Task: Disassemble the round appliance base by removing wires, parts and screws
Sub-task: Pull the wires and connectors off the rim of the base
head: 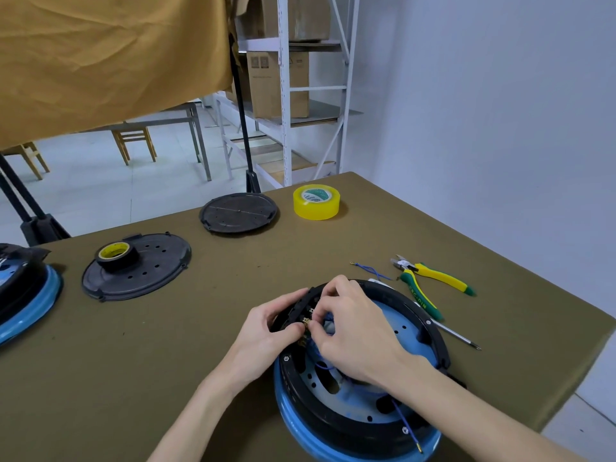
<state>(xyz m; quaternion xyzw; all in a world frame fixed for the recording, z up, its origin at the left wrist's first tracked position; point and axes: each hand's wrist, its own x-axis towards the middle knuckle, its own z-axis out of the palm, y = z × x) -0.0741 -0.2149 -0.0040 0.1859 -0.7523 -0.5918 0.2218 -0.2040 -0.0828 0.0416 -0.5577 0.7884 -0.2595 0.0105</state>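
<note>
The round appliance base [413, 331], black ring over a blue shell, lies open side up near the table's front edge. My left hand [266, 328] grips its far-left rim, fingers curled around the black edge. My right hand [346, 325] reaches inside and pinches a small brass terminal on a blue wire [325, 365] at the rim. Another blue wire [405, 425] trails out over the front rim. A loose cut blue wire [371, 270] lies on the table beyond the base.
Yellow-green cutters [430, 278] and a screwdriver [458, 335] lie right of the base. Two black round covers [160, 261] [238, 212] sit farther back, one bearing a black tape roll [115, 255]. A yellow tape roll [316, 201] stands behind. Another blue base [23, 295] is at the left edge.
</note>
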